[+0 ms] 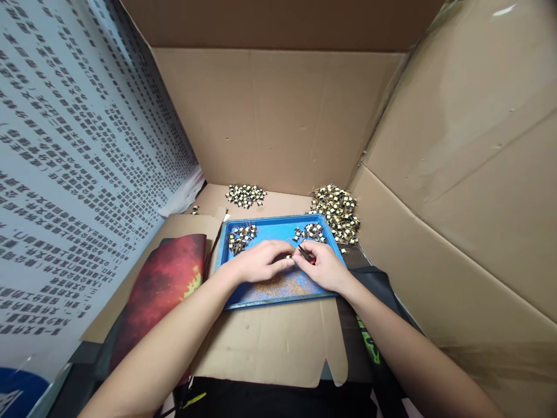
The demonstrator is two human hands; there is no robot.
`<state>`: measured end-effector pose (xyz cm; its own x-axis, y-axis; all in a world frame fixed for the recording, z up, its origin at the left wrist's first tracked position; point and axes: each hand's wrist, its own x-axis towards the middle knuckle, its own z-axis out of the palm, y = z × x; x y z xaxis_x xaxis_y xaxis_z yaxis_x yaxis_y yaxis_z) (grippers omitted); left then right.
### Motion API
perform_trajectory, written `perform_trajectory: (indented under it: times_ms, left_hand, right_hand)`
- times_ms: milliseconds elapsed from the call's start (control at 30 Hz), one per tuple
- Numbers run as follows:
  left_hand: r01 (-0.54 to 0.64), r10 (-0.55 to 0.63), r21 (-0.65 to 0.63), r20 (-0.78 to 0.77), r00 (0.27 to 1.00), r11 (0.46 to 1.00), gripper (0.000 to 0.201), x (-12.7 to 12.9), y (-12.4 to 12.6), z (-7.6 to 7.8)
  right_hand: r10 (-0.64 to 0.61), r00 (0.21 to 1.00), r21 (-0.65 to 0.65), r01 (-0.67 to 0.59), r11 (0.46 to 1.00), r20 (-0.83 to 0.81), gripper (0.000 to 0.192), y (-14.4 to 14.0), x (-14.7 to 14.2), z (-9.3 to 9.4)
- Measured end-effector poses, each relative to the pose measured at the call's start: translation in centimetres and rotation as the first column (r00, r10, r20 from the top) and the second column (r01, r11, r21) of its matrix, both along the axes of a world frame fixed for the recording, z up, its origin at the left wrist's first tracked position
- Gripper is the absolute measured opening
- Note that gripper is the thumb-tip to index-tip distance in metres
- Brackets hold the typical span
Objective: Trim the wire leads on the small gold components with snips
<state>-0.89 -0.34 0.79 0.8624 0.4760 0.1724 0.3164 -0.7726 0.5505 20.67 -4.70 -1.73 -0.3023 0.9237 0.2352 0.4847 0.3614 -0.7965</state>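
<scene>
Over a blue tray [261, 300] my two hands meet near its middle. My left hand [263, 260] pinches a small coil-like part [289, 256] with a pale yellow top between thumb and fingers. Closed in my right hand [324, 266] is a small pair of cutters [306, 253] with black jaws and a bit of red handle showing; the rest is hidden by the fingers. My right fingertips are close to the part. Inside the tray lie a heap of similar parts with wire leads [242, 238] at left and another heap [314, 232] at right.
Copper-coloured wire clippings [282, 287] cover the tray's near side. Behind the tray are a small pile of parts [246, 195] and a larger pile [335, 212] at right. Cardboard walls [278, 116] enclose the back and right; a printed sheet [78, 145] hangs at left.
</scene>
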Motion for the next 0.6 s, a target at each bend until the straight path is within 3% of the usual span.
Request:
perform_trajectory:
  times_ms: [167, 367, 467, 600]
  left_hand:
    - [0.024, -0.024, -0.015, 0.017, 1.000, 1.000, 0.036, 0.1, 0.0, 0.3]
    - [-0.005, 0.024, -0.169, 0.111, 0.994, 0.986, 0.030, -0.1, 0.1, 0.5]
    - [-0.031, 0.076, -0.260, 0.165, 0.983, 0.965, 0.030, -0.1, 0.0, 0.3]
    - [-0.108, 0.185, -0.309, 0.234, 0.954, 0.945, 0.032, -0.1, 0.2, -0.2]
  right_hand:
    - [0.004, 1.000, -0.009, -0.004, 1.000, -0.002, 0.024, 0.0, 0.2, 0.3]
    - [0.036, 0.981, -0.129, -0.062, 0.990, -0.192, 0.025, 0.3, 0.7, 0.6]
    - [0.032, 0.958, -0.161, -0.081, 0.984, -0.286, 0.024, 0.4, 1.2, 0.6]
    - [0.147, 0.926, -0.186, -0.221, 0.957, -0.347, 0.037, 0.3, 1.7, 0.5]
